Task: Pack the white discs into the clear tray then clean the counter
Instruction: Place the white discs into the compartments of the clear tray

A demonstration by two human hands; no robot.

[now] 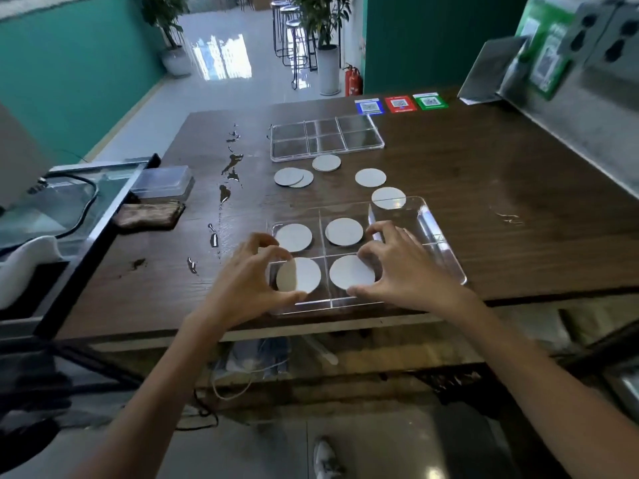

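**Both hands in the near tray, disc going in on edge**

Big wooden counter (484, 188), and the landmark here is the near clear tray (446, 257) sitting at the counter's front edge, long side running left-right, split into six compartments. A second clear tray (326, 138) lies well beyond it, same orientation.

Left hand (247, 285) is at the tray's front-left compartment, thumb and fingers curled round a white disc (286, 276), pinching it by the rim. That disc is tipped up nearly on edge, over a disc lying flat (306, 273) in the same compartment. Right hand (404, 267) is over the tray's front-middle compartment, fingers spread and bent, thumb and fingertips touching the rim of the flat disc (351, 271) there; can't tell if it's really gripped.

Two more discs lie flat in the back-left (294, 237) and back-middle (344, 231) compartments. Loose discs (370, 177) are scattered on the counter between the two trays, one (389, 198) at the near tray's back edge.

Left of the tray: spilled puddles (224, 193) and a brown cloth (148, 216).
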